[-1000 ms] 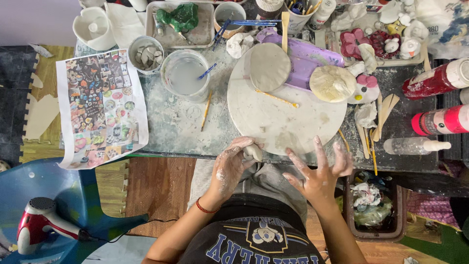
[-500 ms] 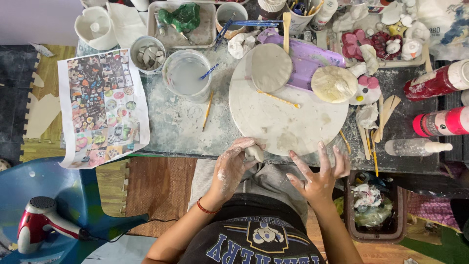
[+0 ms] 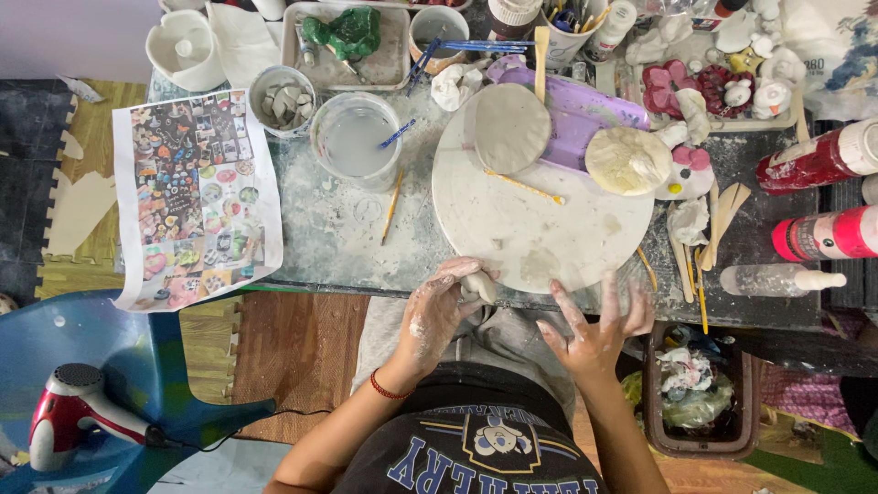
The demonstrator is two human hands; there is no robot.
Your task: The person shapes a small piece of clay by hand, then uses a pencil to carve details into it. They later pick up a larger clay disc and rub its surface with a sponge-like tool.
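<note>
We hold clay at the table's near edge.
Our left hand (image 3: 439, 306) curls closed around a small clay lump (image 3: 477, 285) beside the round board (image 3: 540, 220); our right hand (image 3: 599, 331) hovers spread open, empty.

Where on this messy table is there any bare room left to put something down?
The near half of the round board is bare, and the tabletop strip between the printed sheet and the board holds only a stick. The back edge and right side are crowded with cups, tools and bottles.
</note>
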